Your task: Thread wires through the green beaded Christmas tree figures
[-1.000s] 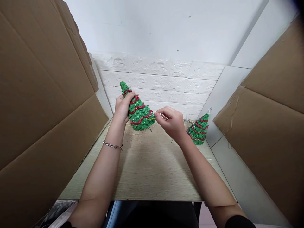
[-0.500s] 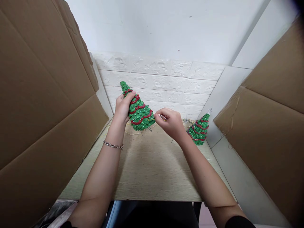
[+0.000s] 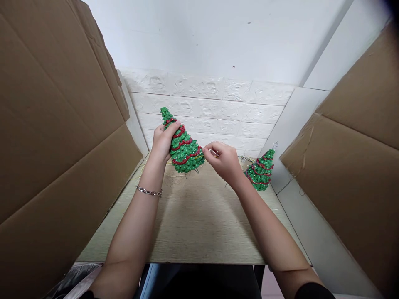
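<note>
A green tree figure with red garlands (image 3: 186,153) leans with its tip toward the upper left, raised above the table. My left hand (image 3: 163,141) is wrapped round its upper left side, thumb across the front. At its lower right edge, my right hand (image 3: 222,160) pinches a thin yellow strand (image 3: 199,156) that lies against the lower branches. Thin dark wires stick out under the tree's base. A second, similar tree (image 3: 262,171), with a clear ornament on its tip, stands at the right behind my right forearm.
Loose pale strands lie along the back of the wooden table (image 3: 193,224), by the white brick-patterned wall (image 3: 199,108). Large cardboard panels rise at the left (image 3: 62,116) and the right (image 3: 352,149).
The held tree has shifted slightly right and downward with my left hand. My right hand keeps its pinch at the tree's lower right edge, nearly unmoved.
</note>
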Demonstrator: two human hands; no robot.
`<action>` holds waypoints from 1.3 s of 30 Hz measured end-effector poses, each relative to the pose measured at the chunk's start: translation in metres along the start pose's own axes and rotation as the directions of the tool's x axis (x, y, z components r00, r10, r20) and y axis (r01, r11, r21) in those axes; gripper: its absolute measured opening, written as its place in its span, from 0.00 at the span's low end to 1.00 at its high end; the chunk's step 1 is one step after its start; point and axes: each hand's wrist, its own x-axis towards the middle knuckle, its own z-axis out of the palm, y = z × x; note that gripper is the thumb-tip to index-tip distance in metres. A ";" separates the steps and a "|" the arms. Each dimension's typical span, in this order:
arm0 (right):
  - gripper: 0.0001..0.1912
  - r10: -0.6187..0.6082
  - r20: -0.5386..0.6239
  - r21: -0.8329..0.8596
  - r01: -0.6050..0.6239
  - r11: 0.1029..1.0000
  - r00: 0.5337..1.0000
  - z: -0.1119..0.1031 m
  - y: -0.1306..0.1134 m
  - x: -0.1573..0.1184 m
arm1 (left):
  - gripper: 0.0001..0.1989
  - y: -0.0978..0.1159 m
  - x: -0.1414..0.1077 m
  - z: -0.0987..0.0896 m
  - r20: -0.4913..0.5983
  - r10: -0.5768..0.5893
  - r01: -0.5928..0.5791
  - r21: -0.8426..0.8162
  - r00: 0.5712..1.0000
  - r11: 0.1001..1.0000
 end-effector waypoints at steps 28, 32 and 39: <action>0.11 -0.093 0.199 -0.209 0.135 0.968 0.976 0.000 -0.008 -0.004 | 0.14 0.000 0.003 -0.004 -0.020 0.038 -0.038 0.010 0.999 0.999; 0.09 -0.029 0.229 -0.247 0.087 0.965 0.973 -0.006 -0.012 -0.002 | 0.13 0.001 0.001 -0.003 -0.019 0.037 -0.036 0.010 0.999 0.999; 0.07 0.041 0.316 -0.307 0.061 0.950 0.948 -0.009 -0.019 0.000 | 0.13 0.003 -0.002 0.000 -0.022 0.037 -0.036 0.037 0.999 0.999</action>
